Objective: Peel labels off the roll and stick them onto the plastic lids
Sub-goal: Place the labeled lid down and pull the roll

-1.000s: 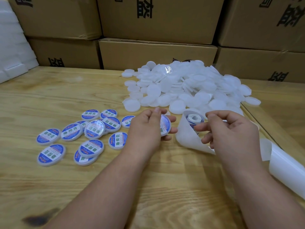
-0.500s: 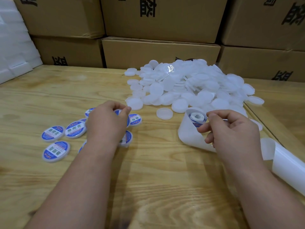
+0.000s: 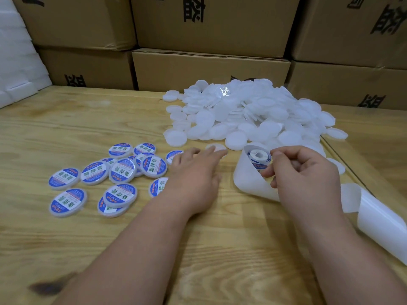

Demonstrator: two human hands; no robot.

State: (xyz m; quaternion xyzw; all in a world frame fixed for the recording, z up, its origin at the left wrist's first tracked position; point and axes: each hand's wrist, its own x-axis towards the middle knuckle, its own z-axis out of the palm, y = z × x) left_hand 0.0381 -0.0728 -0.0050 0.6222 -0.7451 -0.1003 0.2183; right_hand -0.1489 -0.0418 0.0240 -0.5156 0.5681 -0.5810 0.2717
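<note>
Left hand (image 3: 193, 172) on a blank lid (image 3: 215, 148); right hand (image 3: 306, 172) at label roll (image 3: 258, 156).
Left fingers spread flat, tips touching the lid beside the white lid heap (image 3: 248, 115). Right fingers pinch the roll's backing strip. Labelled lids (image 3: 120, 170) lie left on the worktop (image 3: 220, 249).

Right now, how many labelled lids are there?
13 labelled lids, clustered left of the left hand; one half hidden behind it, two buried under others. More may hide.

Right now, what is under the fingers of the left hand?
A single plain white lid lies on the table beneath the left hand's fingertips. Its near half is covered, so actual contact can't be confirmed.
</note>
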